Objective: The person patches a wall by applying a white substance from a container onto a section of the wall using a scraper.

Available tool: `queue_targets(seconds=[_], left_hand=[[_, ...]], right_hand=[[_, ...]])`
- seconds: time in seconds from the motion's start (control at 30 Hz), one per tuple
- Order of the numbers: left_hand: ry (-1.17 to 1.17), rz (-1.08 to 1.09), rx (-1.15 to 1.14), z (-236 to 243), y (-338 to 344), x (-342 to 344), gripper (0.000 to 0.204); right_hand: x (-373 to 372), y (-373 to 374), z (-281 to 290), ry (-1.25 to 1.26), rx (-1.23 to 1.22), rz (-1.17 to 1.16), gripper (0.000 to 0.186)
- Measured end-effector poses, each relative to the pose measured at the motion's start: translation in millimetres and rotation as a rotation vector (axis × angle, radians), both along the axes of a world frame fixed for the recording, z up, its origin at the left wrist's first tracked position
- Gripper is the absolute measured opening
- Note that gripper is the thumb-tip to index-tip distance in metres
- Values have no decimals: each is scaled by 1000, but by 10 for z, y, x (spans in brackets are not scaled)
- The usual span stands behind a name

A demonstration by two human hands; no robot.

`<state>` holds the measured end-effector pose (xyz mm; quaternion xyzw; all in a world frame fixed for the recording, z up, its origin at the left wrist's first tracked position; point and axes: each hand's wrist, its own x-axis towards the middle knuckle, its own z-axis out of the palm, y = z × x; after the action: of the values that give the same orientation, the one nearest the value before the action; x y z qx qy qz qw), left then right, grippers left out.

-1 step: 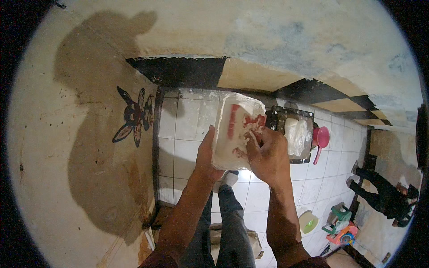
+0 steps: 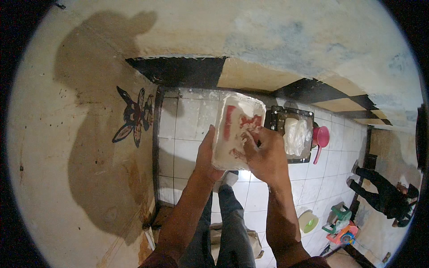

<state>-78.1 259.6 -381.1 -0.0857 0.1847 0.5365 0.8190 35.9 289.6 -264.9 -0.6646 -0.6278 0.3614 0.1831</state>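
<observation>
A rectangular, whitish tub (image 2: 216,149) is held up in front of me, tilted so its inside shows. Pale paste coats its rim and walls, and reddish patches show through on the inside. My left hand (image 2: 207,154) grips the tub's left side and lower corner, thumb along the edge. My right hand (image 2: 269,156) reaches over the right side, its fingers bent and pressed together against the smeared inside. Whitish paste clings about the fingertips. Whether those fingers pinch anything besides paste is hidden.
Right of the tub, a dark tray (image 2: 279,117) bears a clear plastic bag with white contents (image 2: 295,137). Beside it lies a pink dipper (image 2: 321,136). Farther right are a pale green basin (image 2: 308,222), a green stool (image 2: 342,213) and a person in dark clothes (image 2: 380,192). Walls stand left and ahead.
My right hand has shifted slightly left, its fingertips moving across the inside of the tub. My left hand and the tub stay nearly in place.
</observation>
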Motion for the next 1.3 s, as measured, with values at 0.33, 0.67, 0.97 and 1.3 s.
queue_targets(seconds=[0.33, 0.67, 0.97, 1.3], left_hand=[[-91, 0, -61, 120, 18, -82, 52], [71, -26, -69, 77, -24, 18, 52], [110, -25, -102, 97, 14, -5, 51], [84, -4, -278, 307, 136, -90, 54]], right_hand=[[358, -24, -275, 221, -149, -130, 16], [156, 47, -285, 347, -130, -56, 17], [237, -98, -454, 598, -2, -164, 16], [452, -214, -318, 870, -15, -335, 18]])
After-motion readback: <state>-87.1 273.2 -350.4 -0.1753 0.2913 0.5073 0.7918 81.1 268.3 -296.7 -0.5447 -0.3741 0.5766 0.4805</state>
